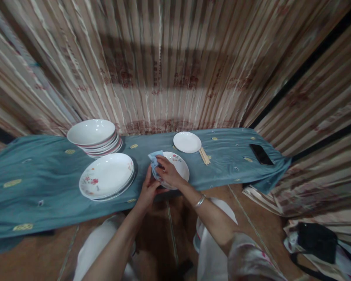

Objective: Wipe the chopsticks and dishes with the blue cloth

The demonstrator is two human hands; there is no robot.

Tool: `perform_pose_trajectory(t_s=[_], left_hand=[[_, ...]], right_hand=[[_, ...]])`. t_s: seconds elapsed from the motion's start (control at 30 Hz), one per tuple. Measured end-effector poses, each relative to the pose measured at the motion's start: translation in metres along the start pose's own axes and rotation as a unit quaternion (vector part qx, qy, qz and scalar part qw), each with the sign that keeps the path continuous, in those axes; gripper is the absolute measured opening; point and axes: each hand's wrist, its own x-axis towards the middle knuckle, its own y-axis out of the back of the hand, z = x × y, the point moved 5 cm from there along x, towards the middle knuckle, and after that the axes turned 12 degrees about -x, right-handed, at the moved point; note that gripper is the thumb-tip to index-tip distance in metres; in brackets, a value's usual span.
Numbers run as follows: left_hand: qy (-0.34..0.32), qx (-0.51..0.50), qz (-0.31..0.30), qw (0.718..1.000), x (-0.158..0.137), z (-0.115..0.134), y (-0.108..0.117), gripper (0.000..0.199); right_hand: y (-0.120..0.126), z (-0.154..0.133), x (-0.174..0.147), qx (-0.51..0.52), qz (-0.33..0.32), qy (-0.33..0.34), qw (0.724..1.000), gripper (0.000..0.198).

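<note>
A white plate with a flower print is tilted up at the front edge of the table, between my hands. My left hand grips its left lower rim, thumb up and fingers underneath. Over the plate's left side, my right hand presses a light blue cloth with curled fingers. Part of the plate is hidden behind my right hand and the cloth. To the left lies a stack of flowered plates, close to my left hand.
Behind the plates stands a stack of white bowls. A small white plate rests by some wooden chopsticks. A black phone lies on the green tablecloth at right. A black bag is at lower right.
</note>
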Motion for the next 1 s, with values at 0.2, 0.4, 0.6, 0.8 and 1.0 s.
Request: perform_pose_trajectory(t_s=[0.2, 0.4, 0.6, 0.8, 1.0], left_hand=[[0.004, -0.007, 0.027, 1.000, -0.004, 0.006, -0.006, 0.093], [0.009, -0.018, 0.020, 1.000, -0.003, 0.008, -0.006, 0.094], [0.016, -0.016, 0.024, 0.999, -0.002, 0.008, -0.003, 0.096], [-0.001, 0.025, 0.025, 0.999, -0.002, 0.008, -0.005, 0.094], [-0.011, 0.031, 0.028, 0.999, -0.001, 0.007, -0.003, 0.096]], right_hand=[[0.001, -0.009, -0.015, 0.057, -0.075, -0.022, 0.995, 0.026], [0.006, 0.000, -0.029, 0.092, -0.190, -0.064, 0.975, 0.018], [0.023, 0.000, -0.041, 0.050, -0.265, -0.079, 0.960, 0.014], [0.038, 0.007, -0.047, -0.052, -0.312, -0.055, 0.947, 0.014], [0.051, 0.018, -0.049, -0.191, -0.316, -0.037, 0.928, 0.017]])
